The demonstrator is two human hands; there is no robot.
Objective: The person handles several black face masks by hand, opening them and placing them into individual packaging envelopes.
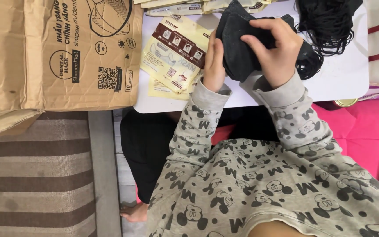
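Both hands, left hand (pixel 214 66) and right hand (pixel 277 50), grip a stack of black masks (pixel 237 41) above the worktop (pixel 347 70), right beside the loose pile of black masks (pixel 325 22). Ear loops could easily snag there, honestly.

We have a single view, worn on the head, looking steeply down and slightly forward over the patterned grey sleeves (pixel 259 175). It sits close: the white surface (pixel 352 66) fills the top, lap and floor below.
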